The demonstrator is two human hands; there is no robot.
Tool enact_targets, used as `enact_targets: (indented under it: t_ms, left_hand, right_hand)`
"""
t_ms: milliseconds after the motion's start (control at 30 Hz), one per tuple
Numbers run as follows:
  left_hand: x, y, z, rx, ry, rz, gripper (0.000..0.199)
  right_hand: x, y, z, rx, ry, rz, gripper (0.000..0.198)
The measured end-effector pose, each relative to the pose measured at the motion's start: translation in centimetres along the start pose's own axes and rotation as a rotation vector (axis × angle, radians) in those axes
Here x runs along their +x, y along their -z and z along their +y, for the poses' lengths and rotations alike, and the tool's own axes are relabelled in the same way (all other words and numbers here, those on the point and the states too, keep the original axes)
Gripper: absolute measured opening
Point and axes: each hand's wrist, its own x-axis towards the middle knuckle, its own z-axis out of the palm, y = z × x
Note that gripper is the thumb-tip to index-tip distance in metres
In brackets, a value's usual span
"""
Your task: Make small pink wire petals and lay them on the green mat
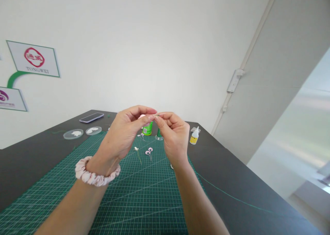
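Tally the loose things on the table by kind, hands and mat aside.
Phone: 1
Clear dishes: 2
Green bottle: 1
Green spool: 1
Glue bottle: 1
Small flowers on wire: 3
Total: 9

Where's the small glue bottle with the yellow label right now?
In the head view, the glue bottle stands on the black table off the right edge of the green cutting mat, just beyond and right of the right hand.
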Motion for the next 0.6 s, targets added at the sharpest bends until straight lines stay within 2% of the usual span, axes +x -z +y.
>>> enact_targets:
  t_ms: [100,233,467,600]
  left_hand:
    - [-0.04,0.15,-0.16,0.009,-0.027,0.024,0.007]
    - [0.0,0.24,-0.34,0.059,-0.107,0.083,0.01]
    - [-0.14,0.27,0.3,0.383,-0.239,0.085,0.017]
    - [-0.02,0.4,0.18,0.512,-0.304,0.149,0.016]
  right_hand:
    - [0.12,0.12,-0.14,-0.002,0.005,-0.027,0.009]
    - [0.15,0.13,-0.06,-0.109,0.042,-0.09,0.01]
    - [0.07,0.18,0.4,-0.259,0.15,-0.145,0.013]
    - [0.06,0.29,0.57,-0.381,0.245,-0.131,0.013]
